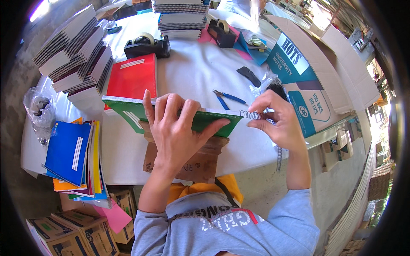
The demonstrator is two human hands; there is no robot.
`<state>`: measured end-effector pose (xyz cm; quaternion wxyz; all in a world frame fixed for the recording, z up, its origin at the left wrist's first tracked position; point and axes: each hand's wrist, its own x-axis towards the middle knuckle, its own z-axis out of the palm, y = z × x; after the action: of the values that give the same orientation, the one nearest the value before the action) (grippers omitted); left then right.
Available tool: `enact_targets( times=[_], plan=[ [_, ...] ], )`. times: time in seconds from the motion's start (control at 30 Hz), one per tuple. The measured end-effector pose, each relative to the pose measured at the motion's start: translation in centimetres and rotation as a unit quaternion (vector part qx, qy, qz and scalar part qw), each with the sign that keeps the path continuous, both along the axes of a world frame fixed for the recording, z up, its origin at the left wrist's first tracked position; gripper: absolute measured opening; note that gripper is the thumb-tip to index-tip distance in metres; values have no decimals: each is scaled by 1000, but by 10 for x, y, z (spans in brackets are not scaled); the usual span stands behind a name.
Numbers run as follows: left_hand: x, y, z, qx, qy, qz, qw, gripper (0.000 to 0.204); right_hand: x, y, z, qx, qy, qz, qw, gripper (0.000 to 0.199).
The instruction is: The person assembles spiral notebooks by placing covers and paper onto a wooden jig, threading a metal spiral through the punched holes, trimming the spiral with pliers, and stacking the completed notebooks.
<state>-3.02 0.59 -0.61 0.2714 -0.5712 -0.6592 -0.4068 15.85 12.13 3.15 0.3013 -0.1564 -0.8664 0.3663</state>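
Note:
My left hand [174, 121] grips a green notebook [130, 113], which stands tilted on its edge with its row of punched holes facing up. The thumb lies along the cover, the fingers over the top edge. At the notebook's right end, my right hand [277, 118] pinches a thin wire spiral [251, 114] between thumb and fingers. How far the spiral runs into the holes is hard to make out. Under the notebook is a brown cardboard piece [188, 160] at the table's near edge. Blue-handled pliers [230, 97] lie just beyond the right hand.
A red notebook [134, 79] lies behind the left hand. Tape dispensers [147, 46] and stacks of spiral-bound notebooks [181, 25] stand farther back; another stack [77, 55] leans left. Coloured notebooks [68, 147] pile near left. An open carton [299, 81] stands right; a dark strip [249, 77] lies nearby.

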Motion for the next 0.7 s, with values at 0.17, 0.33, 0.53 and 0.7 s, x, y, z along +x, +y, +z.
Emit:
enact_targets(
  times=[0.17,0.33,0.53,0.7],
  plan=[
    [-1,-3,0,3,-31,-21,999,46,0,12,15,-82,-176,73,978,25],
    [-19,-9,-2,11,-30,-92,995,44,-41,131,-29,-56,-323,29,944,30],
    [-35,-19,-5,-1,-55,-163,985,46,-77,230,-147,219,-423,-340,811,29],
    [-18,-23,-6,0,-49,-122,991,45,-51,271,-176,196,-421,-409,785,37]
  ],
)
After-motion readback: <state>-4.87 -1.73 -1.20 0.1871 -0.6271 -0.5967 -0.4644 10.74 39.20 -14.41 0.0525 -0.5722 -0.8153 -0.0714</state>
